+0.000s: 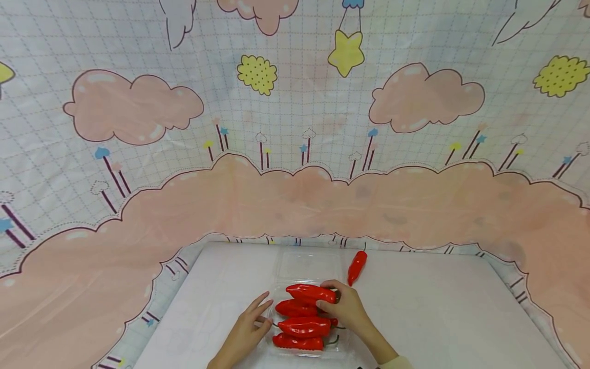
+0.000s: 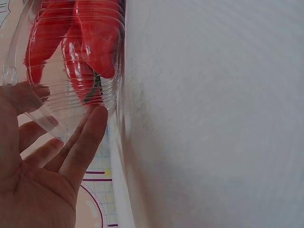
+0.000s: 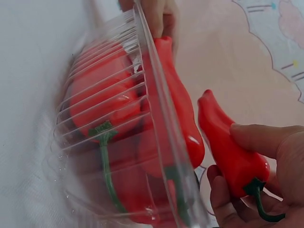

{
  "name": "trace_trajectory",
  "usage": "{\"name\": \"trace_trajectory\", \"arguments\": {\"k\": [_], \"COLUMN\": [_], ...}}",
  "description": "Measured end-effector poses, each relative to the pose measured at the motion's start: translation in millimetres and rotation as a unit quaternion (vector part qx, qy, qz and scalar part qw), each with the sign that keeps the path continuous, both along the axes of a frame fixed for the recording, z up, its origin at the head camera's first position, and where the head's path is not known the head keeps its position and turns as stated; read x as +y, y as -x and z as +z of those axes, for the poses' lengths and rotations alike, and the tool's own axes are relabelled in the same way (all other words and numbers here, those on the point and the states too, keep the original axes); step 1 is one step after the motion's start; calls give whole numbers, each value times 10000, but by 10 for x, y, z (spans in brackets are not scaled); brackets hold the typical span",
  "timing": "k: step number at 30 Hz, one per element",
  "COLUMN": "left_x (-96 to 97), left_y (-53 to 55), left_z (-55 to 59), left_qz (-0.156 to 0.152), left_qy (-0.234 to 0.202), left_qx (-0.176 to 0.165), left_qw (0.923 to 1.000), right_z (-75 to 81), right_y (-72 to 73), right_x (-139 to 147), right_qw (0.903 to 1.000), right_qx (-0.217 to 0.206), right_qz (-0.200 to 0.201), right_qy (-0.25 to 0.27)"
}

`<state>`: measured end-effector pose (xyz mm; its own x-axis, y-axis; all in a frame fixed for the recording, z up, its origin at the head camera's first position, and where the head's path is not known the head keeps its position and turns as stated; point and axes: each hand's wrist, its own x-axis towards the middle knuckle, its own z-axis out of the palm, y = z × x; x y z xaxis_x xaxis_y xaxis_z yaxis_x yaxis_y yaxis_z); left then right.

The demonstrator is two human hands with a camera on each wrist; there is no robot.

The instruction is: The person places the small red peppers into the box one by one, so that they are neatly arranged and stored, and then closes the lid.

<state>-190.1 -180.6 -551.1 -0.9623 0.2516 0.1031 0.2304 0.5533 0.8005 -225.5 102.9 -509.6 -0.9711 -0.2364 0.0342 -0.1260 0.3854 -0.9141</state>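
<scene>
My right hand (image 1: 343,307) holds a red pepper (image 3: 230,152) with a green curved stem, thumb on one side and fingers on the other. It is over the far part of a clear plastic clamshell box (image 1: 272,346). Several more red peppers (image 1: 301,326) lie crosswise in the box, some stems pointing right. Straight fingers of my left hand (image 1: 244,330) touch the left end of the box; the left wrist view shows a fingertip (image 2: 99,116) at its ribbed wall.
The box's transparent lid (image 1: 309,267) lies folded back, away from me. Beyond its right side another red pepper (image 1: 357,267) lies on the white table (image 1: 438,312). A cloth printed with clouds (image 1: 286,200) hangs behind the table.
</scene>
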Motion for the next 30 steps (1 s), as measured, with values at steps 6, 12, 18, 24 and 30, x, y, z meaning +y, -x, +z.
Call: {"name": "trace_trajectory", "arguments": {"k": [6,12,18,24,30], "left_x": [5,4,5,5,7], "left_y": [4,7,3,-5,-4], "left_z": [-1,-24,-23,-21,-15], "left_qz": [35,29,49,58,62], "left_qy": [44,46,74,83,73], "left_qx": [-37,-16,-32,33,39], "left_qw": [10000,10000,10000,9999,9999], "right_z": [-35,-80,-104,-118,-153], "right_y": [32,61,63,67,77], "right_x": [-36,-54,-27,14,30], "right_qw": [10000,9999,9992,9973,9964], "right_qx": [18,97,350,603,707], "right_qz": [-16,-29,-167,-280,-316], "right_qy": [55,59,-104,-299,-349]}}
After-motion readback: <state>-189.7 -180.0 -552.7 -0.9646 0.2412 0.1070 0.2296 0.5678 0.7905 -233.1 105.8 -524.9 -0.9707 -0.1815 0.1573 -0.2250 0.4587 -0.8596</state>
